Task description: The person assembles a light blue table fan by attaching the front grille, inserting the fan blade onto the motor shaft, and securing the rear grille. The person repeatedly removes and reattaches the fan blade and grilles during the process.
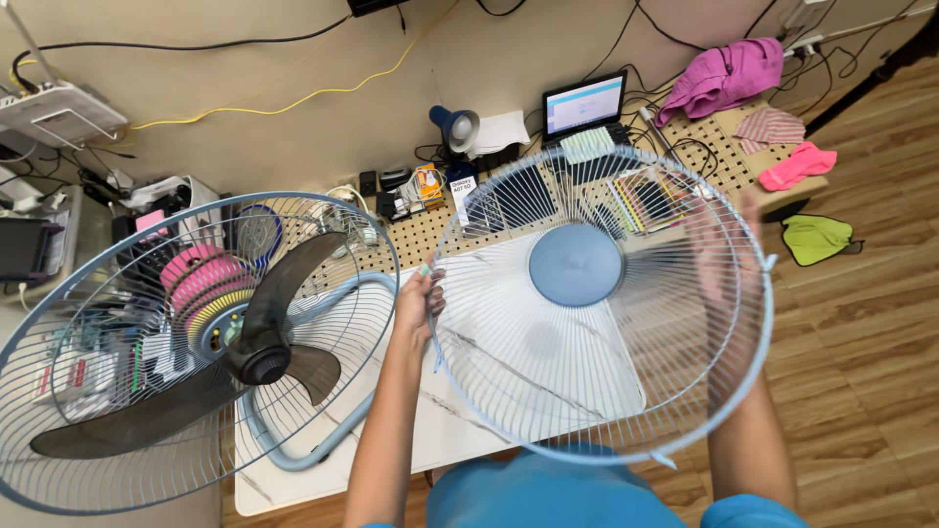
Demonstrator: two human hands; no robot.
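Head view: both hands, left hand (419, 298) and right hand (729, 254), grip closed on front fan guard (597, 303), lifted beside fan (196, 352); next needs aligning.

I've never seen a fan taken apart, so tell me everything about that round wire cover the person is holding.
The front grille is a round cage of thin white wire spokes with a pale blue rim and a solid blue centre disc. It is off the fan, held up over the white table, left hand and right hand gripping opposite rim edges.
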